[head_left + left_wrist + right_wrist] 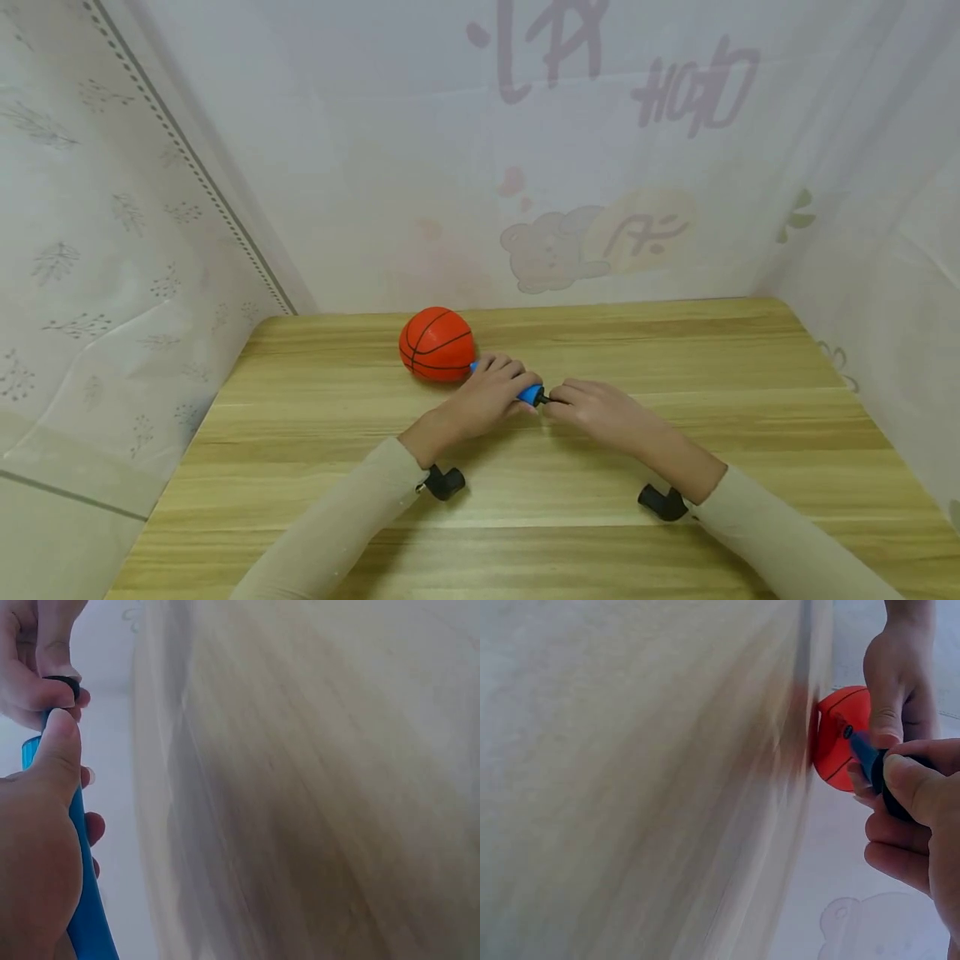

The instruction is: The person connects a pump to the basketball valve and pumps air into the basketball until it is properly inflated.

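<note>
An orange-red toy basketball (435, 343) with black lines sits toward the back of the table, its shape a little slack and dented in the right wrist view. Beside it is a blue ball pump (531, 394), a slim tube whose far end meets the ball's side. My left hand (491, 392) is wrapped round the blue barrel, thumb along it. At the pump's other end, my right hand (600, 414) pinches the black handle (896, 799) between thumb and fingers. A short dark rod shows between handle and barrel.
A wood-grain table (540, 533) lies under both arms. Pale printed curtains (360, 167) hang behind it and at the sides. A black camera mount sits on each wrist.
</note>
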{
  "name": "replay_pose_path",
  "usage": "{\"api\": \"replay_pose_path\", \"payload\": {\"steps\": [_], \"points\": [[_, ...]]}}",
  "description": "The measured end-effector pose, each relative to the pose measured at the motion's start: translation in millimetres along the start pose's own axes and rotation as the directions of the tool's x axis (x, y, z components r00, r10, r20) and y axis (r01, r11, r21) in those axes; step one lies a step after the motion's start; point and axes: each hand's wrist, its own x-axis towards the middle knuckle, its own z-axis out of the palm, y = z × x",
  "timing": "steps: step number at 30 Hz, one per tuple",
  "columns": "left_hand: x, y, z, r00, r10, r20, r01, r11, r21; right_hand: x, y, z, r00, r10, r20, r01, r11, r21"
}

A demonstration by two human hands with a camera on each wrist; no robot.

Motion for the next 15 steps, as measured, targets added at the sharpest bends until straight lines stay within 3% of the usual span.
{"api": "replay_pose_path", "payload": {"steps": [5,12,15], "points": [[-0.6,-2.7,-2.7,1.000,0.017,-0.014,-0.018,1.000,-0.023,-5.2,-0.1,0.0,1.000,-0.021,-0.011,0.021,1.000,-0.022],[-1.9,-8.6,-1.1,0.999,0.025,-0.020,-0.026,0.999,-0.038,-26.0,-7.0,-12.3,1.000,-0.021,0.011,0.021,1.000,-0.020],[-2.1,-9.9,-0.2,0.999,0.029,-0.023,-0.030,0.999,-0.044,-35.5,-10.3,-17.4,1.000,-0.023,-0.016,0.023,1.000,-0.014]]}}
